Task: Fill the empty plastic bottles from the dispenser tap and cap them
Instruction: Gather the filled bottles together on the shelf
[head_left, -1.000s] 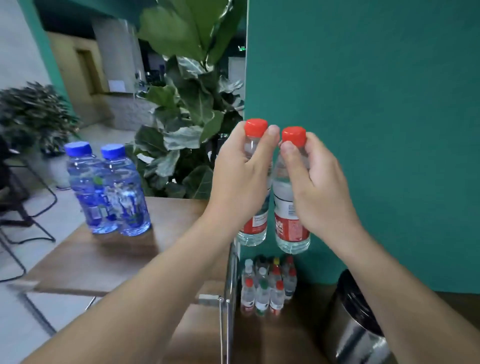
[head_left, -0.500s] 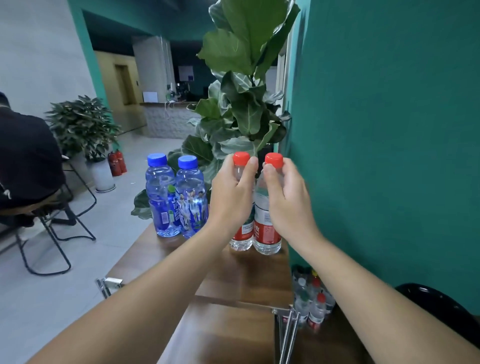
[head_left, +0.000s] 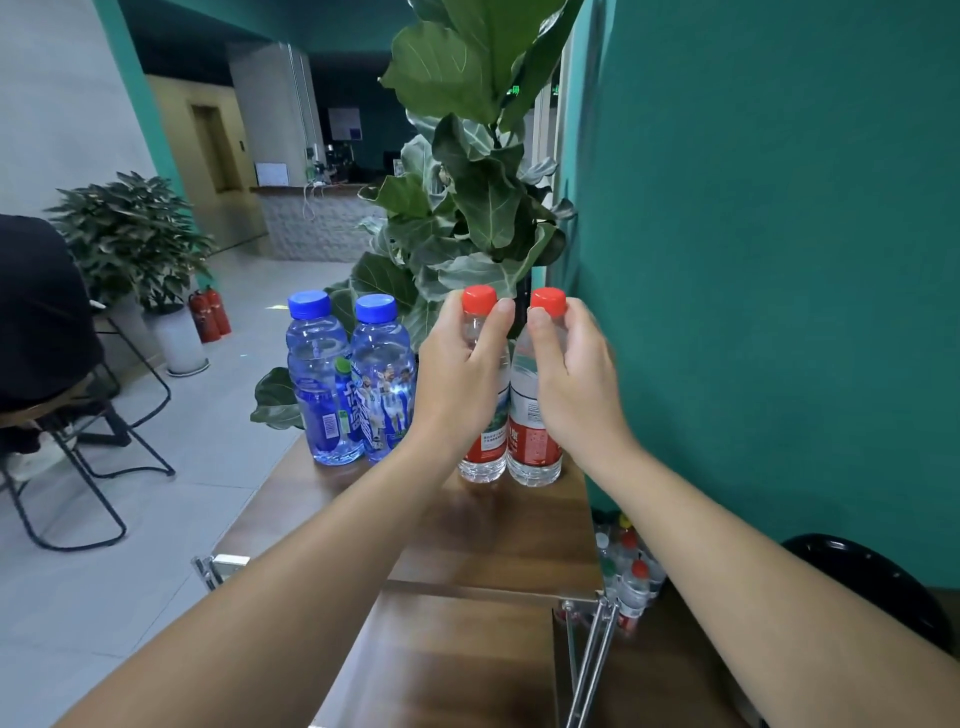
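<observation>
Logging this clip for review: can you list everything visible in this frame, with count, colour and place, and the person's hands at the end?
red-capped bottles: two, clear with red labels, standing side by side on the table's far right, one under each hand
blue-capped bottles: two, blue-tinted, touching, left of the red-capped pair
table: one, brown wood, along the green wall
small bottles: a cluster, red, green and yellow caps, on the floor by the wall
leafy plant: one, green, behind the table
potted plant: one, white pot, far left
fire extinguishers: two, red, beside that pot
left hand: grips the left red-capped bottle
right hand: grips the right one
</observation>
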